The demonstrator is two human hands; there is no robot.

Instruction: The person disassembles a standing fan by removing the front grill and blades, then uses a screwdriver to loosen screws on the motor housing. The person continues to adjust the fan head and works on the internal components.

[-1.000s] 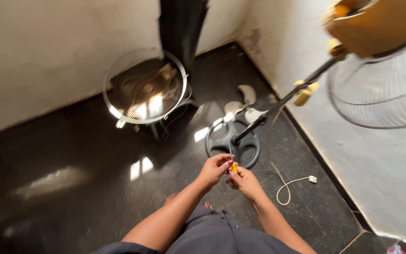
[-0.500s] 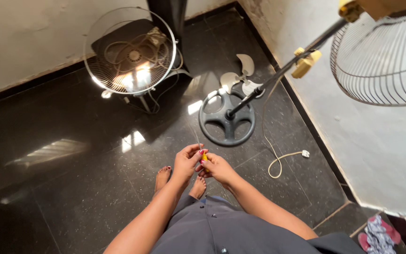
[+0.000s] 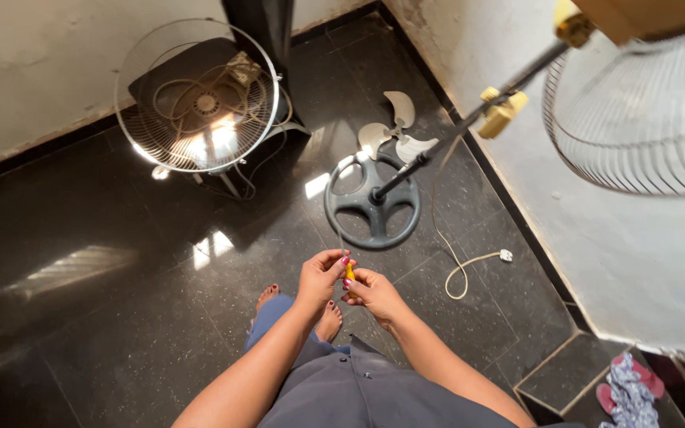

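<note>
A small yellow part (image 3: 350,273) sits between the two hands, held out in front of the person's waist above the dark tiled floor (image 3: 105,317). The left hand (image 3: 320,277) curls its fingers closed on the part from one side, thumb and fingertips pinching near its top. The right hand (image 3: 374,292) closes on it from the other side, fingers bent around the lower end, so both hands grip the same piece and touch each other there. What kind of part it is cannot be told; it is mostly hidden by the fingers. Below the hands are the person's bare feet (image 3: 328,320) and grey clothing (image 3: 366,388). Just beyond the hands a round grey fan base (image 3: 373,208) rests on the floor, with a dark pole (image 3: 469,119) rising from it toward a wire guard (image 3: 644,119) at upper right. A pale fan blade (image 3: 396,131) lies behind the base by the wall. A white cord (image 3: 457,273) with a plug trails to the right. Another wire guard (image 3: 200,99) stands well apart at upper left.
</note>
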